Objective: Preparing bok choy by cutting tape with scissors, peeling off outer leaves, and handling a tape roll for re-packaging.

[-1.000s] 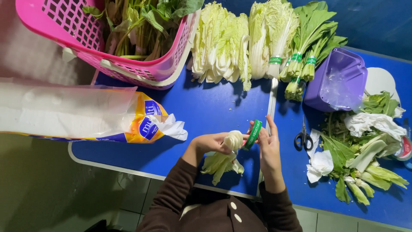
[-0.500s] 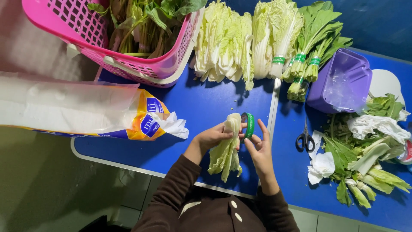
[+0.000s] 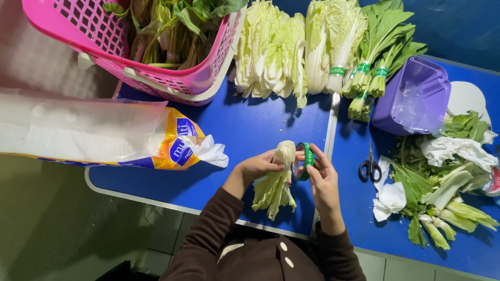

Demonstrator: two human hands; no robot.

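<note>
Head camera, looking down on a blue worktop (image 3: pixel 245 130): at far left a long plastic-wrapped roll pack (image 3: pixel 99 132) lies on its side, with a pink basket (image 3: pixel 172 78) of leafy greens above it. At centre, the left hand (image 3: pixel 258 167) comes in from below, wrist bent, its grip closed around the pale stem end of a small cabbage bunch (image 3: pixel 273 184), whose leaves hang down toward the brown sleeves. Just right of it, the right hand (image 3: pixel 323 179) is raised with fingers curled, its grip holding a roll of green tape (image 3: pixel 303 161) pressed against the top of the bunch, between the two hands. Behind them lie split napa cabbages (image 3: pixel 281 49) and green-banded bundles of greens (image 3: pixel 377 57). Farther right sit scissors (image 3: pixel 370 167), a purple tub (image 3: pixel 414 96) lined with clear film, and a heap of loose leaves (image 3: pixel 448 177).
</note>
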